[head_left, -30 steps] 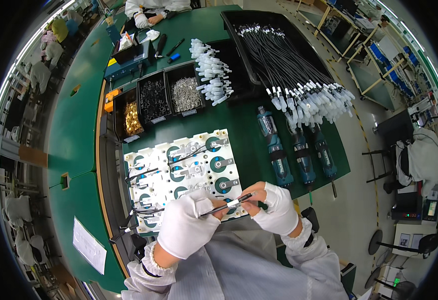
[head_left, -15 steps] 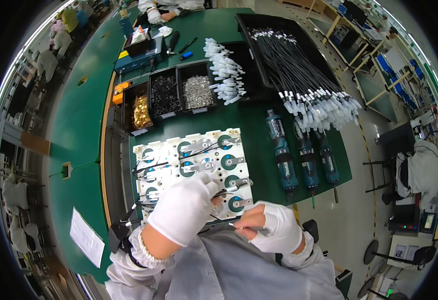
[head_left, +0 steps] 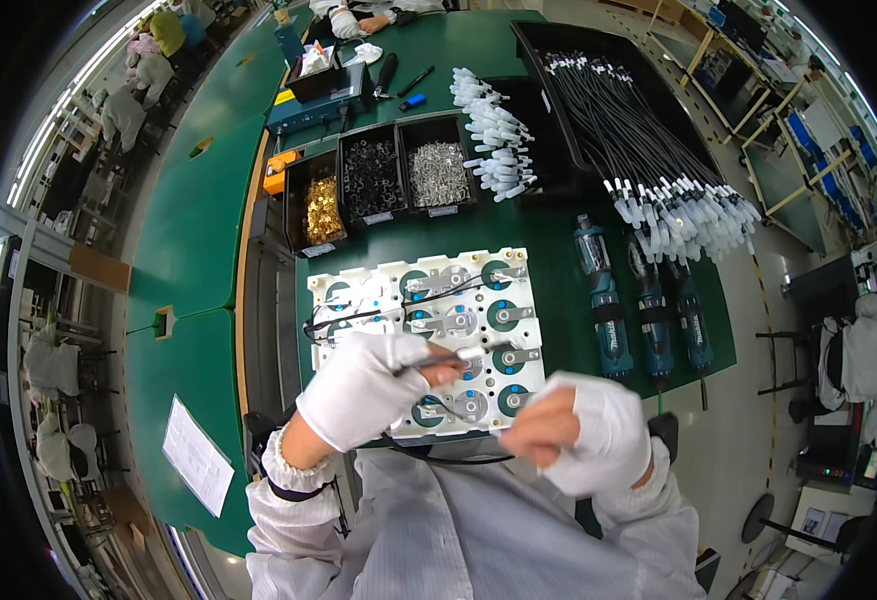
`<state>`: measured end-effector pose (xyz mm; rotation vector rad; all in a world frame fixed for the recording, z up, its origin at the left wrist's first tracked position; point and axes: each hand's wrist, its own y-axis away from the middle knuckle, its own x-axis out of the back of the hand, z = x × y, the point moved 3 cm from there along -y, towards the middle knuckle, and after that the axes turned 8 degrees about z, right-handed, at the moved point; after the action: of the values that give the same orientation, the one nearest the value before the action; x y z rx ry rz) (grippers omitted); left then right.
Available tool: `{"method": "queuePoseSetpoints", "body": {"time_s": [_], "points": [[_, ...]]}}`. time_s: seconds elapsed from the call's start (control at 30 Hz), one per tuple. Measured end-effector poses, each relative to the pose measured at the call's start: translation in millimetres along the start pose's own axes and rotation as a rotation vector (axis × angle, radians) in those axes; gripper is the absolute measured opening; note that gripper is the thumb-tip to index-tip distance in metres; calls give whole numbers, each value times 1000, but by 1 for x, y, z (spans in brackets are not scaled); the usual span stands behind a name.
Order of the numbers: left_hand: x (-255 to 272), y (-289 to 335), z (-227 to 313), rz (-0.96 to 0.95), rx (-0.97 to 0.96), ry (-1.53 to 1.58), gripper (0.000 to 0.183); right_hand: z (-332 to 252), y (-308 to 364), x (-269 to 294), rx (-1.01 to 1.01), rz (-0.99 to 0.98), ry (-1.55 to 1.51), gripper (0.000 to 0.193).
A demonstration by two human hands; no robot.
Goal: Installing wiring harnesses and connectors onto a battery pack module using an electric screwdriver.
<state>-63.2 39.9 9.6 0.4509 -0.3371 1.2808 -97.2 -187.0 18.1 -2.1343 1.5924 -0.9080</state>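
Note:
In front of me lies a white plastic frame (head_left: 375, 290) with rows of round green openings, metal tabs and blue dots. Black cables run across its top. Over the frame's lower middle, my left hand (head_left: 374, 390), in a white fingerless glove, is closed on a black cable (head_left: 437, 361) with a white end piece. My right hand (head_left: 584, 430), gloved likewise and smeared by motion, is beside the frame's lower right corner. Its fingers are pinched at the whitish tip of a thin cable (head_left: 459, 414). Another black cable length (head_left: 449, 461) curves below the frame's near edge.
Behind the frame stand black bins of gold (head_left: 321, 212), black (head_left: 372, 180) and silver (head_left: 439, 175) small parts. White-capped pieces (head_left: 502, 150) lie beside them. A black tray (head_left: 559, 110) holds many black cables. Teal power screwdrivers (head_left: 607, 300) lie at right, a paper sheet (head_left: 199, 455) at left.
My left hand has lifted off the frame, bringing the black cable's white end piece into sight. My right hand has shifted slightly up relative to the frame. The whole view has moved.

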Motion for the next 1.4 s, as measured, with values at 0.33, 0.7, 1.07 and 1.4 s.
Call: {"method": "queuePoseSetpoints", "body": {"time_s": [0.33,0.7,1.07,1.4], "points": [[2,28,17,-89,16,-229,19,59,-38,-5,-216,167,181,10],[-12,15,9,745,-197,-629,24,0,33,3,-91,-255,-22,23],[-38,45,36,175,-195,-351,17,56,28,0,-825,229,-474,15],[-49,37,14,251,-322,-406,16,53,29,5,-479,186,-157,12]]}}
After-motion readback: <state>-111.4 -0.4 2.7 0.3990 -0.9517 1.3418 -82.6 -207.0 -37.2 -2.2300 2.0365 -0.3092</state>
